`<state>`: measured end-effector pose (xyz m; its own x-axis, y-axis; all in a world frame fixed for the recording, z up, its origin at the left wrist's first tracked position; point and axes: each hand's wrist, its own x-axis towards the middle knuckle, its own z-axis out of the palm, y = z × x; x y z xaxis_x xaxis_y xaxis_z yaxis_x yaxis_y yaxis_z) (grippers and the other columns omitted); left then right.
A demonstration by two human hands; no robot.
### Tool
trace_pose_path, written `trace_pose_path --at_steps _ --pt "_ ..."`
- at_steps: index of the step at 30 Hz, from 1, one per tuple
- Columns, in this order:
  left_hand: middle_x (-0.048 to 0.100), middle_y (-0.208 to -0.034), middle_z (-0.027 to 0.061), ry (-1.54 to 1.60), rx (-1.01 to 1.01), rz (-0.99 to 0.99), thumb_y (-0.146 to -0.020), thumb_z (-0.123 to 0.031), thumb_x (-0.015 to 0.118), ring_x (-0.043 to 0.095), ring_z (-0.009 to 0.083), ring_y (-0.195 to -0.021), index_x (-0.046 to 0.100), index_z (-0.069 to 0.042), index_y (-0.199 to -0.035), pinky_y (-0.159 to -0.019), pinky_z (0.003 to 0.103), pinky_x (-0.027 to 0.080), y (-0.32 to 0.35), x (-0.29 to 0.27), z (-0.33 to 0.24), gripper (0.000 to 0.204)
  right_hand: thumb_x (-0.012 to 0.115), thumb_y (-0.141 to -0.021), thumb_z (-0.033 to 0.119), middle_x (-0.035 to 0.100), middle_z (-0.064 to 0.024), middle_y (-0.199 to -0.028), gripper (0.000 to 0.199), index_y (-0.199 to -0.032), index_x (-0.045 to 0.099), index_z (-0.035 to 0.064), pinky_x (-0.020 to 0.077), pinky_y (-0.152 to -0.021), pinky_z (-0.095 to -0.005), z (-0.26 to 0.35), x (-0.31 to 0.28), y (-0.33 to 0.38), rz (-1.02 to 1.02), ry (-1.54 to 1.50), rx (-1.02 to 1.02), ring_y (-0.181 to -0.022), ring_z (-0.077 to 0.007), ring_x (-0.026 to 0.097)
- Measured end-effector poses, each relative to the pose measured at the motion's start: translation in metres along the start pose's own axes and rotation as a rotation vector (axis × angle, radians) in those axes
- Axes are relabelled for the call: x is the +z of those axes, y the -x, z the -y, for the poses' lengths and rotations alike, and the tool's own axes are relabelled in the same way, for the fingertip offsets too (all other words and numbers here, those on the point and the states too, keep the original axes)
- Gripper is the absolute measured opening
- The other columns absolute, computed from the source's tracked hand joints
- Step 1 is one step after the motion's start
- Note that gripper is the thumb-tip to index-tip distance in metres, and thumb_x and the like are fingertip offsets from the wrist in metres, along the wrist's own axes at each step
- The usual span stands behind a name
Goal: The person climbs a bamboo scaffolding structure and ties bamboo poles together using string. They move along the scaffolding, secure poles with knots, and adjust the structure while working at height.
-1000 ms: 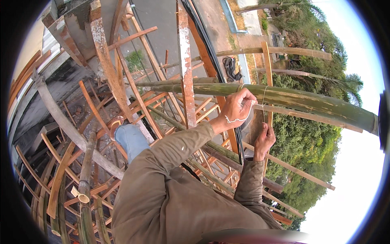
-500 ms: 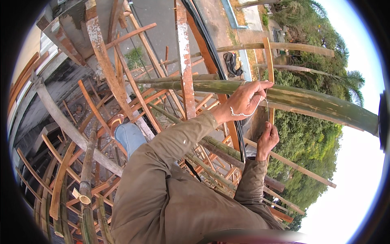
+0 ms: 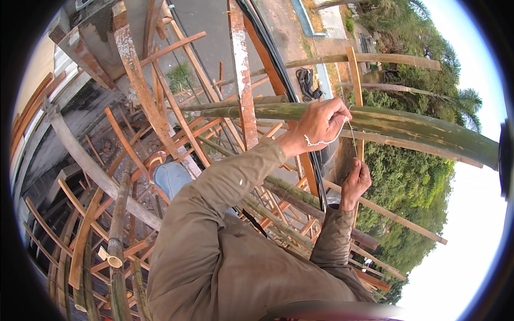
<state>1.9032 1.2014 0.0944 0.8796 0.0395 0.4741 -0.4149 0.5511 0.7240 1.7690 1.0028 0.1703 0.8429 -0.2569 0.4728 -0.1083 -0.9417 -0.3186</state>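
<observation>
My left hand is closed, its fingertips pinching a thin white string in front of a thick green bamboo pole. A loose length of the string curls back across the base of that hand near the wrist. Lower and to the right, my right hand is also closed, thumb against fingers, on the string's other stretch. Between the two hands the string runs nearly straight. An upright wooden batten crosses the pole just beyond my hands.
Black cables run beside a long timber, close to my left hand. A white-stained beam crosses the pole farther left. Below lies a lattice of timbers and bamboo, with my sandalled foot among it. Trees stand at right.
My left fingers have curled in from a more stretched pose and moved slightly left. My right hand has shifted slightly right, and the string between them looks straighter.
</observation>
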Motion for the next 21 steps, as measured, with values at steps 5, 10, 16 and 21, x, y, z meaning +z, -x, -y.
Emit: trace_pose_path --at_steps 5,10,16,21 --pt "0.069 -0.087 0.0155 0.077 -0.018 -0.031 -0.098 -0.009 0.058 0.070 0.0258 -0.081 0.059 0.001 -0.096 -0.069 0.037 0.053 0.010 0.010 -0.014 0.010 0.062 -0.101 0.012 0.061 0.0011 -0.075 0.019 -0.097 0.071 -0.0037 0.0413 -0.060 -0.0227 0.009 0.002 0.011 0.030 -0.033 0.040 -0.068 -0.0051 0.048" --pt "0.069 -0.092 0.0132 0.083 -0.047 -0.063 -0.102 -0.012 0.057 0.071 0.0194 -0.088 0.057 0.002 -0.097 -0.079 0.032 0.057 0.015 0.008 -0.012 0.015 0.063 -0.101 0.012 0.062 -0.0006 -0.074 0.018 -0.097 0.071 -0.0040 0.0420 -0.060 -0.0233 0.018 0.010 0.015 0.010 -0.052 -0.028 -0.068 -0.0058 0.048" --pt "0.069 -0.093 0.0121 0.230 -0.192 -0.113 -0.105 -0.021 0.054 0.069 0.0161 -0.090 0.054 0.003 -0.101 -0.083 0.031 0.058 0.018 0.008 0.001 0.023 0.063 -0.101 0.012 0.062 -0.0023 -0.074 0.019 -0.097 0.070 -0.0047 0.0426 -0.061 -0.0234 0.021 0.010 0.013 0.026 -0.071 -0.023 -0.069 -0.0061 0.049" --pt "0.069 -0.092 0.0123 0.315 -0.223 -0.209 -0.105 -0.021 0.054 0.069 0.0161 -0.086 0.054 0.002 -0.101 -0.081 0.031 0.058 0.016 0.011 0.006 0.023 0.063 -0.101 0.011 0.063 -0.0030 -0.075 0.018 -0.097 0.070 -0.0048 0.0438 -0.061 -0.0239 0.021 0.010 0.010 0.029 -0.057 -0.035 -0.069 -0.0060 0.050"
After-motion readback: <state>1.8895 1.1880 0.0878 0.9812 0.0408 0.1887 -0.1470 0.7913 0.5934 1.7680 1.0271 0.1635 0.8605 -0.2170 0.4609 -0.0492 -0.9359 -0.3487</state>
